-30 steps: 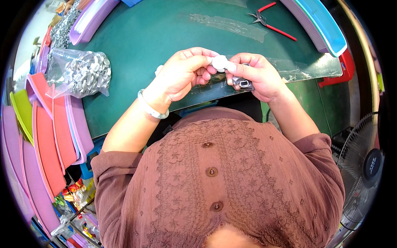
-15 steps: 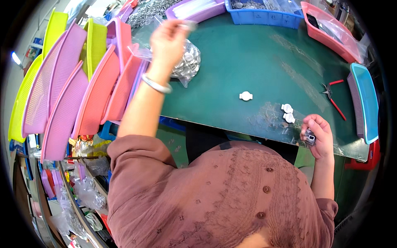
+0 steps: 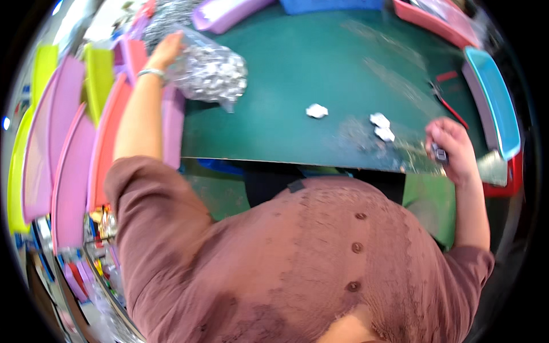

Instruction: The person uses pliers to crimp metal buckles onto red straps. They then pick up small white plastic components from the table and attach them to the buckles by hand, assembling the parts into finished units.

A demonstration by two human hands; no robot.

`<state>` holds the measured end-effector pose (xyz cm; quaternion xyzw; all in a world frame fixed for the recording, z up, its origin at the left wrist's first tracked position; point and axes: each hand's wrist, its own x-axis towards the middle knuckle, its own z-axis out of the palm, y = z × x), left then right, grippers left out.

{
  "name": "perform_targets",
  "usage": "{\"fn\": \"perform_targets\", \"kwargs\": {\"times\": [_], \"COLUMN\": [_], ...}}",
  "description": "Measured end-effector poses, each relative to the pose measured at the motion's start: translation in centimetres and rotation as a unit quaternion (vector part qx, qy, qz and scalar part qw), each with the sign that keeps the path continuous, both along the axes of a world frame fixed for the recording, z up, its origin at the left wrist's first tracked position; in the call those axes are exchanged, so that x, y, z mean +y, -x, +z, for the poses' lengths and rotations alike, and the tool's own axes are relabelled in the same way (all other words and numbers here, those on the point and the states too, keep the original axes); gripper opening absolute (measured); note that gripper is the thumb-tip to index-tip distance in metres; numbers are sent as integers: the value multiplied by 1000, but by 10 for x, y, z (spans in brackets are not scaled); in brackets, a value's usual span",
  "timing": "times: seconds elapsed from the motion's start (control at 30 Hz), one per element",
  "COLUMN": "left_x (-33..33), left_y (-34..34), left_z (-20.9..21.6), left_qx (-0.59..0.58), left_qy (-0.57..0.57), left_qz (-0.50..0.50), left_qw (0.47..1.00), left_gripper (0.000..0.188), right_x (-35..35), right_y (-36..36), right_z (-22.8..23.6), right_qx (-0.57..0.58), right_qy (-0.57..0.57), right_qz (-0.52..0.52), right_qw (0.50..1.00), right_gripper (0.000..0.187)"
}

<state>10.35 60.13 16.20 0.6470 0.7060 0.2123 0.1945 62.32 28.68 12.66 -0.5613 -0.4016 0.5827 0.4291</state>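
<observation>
Fingers of the right hand (image 3: 452,150) curl around a small dark part (image 3: 440,154) near the table's (image 3: 286,86) front edge. Just left of it lie two white pieces (image 3: 382,127), a third white piece (image 3: 317,111) farther left, all apart from the hand. Red-handled pliers (image 3: 443,94) lie behind, beside a blue tray (image 3: 493,103). Far left, the left hand (image 3: 166,51) grips the top of a clear bag of metal parts (image 3: 209,71), with pink trays (image 3: 68,166) alongside.
</observation>
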Motion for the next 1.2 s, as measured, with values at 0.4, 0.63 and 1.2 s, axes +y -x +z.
{"fn": "perform_targets", "kwargs": {"times": [0.4,0.63,1.2], "left_x": [-86,-230,-239], "left_y": [-122,-282,-286], "left_z": [17,-56,-105], "left_qx": [188,56,-168], "left_qy": [-326,-130,-65], "left_qz": [-212,-524,-366], "left_qw": [902,840,913], "left_gripper": [36,51,20], "right_x": [28,12,-5], "right_y": [-32,-16,0], "right_z": [-8,-36,-60], "right_qx": [61,194,353], "right_qy": [16,10,-12], "right_qz": [9,-18,-42], "right_qw": [998,981,935], "right_gripper": [19,20,24]}}
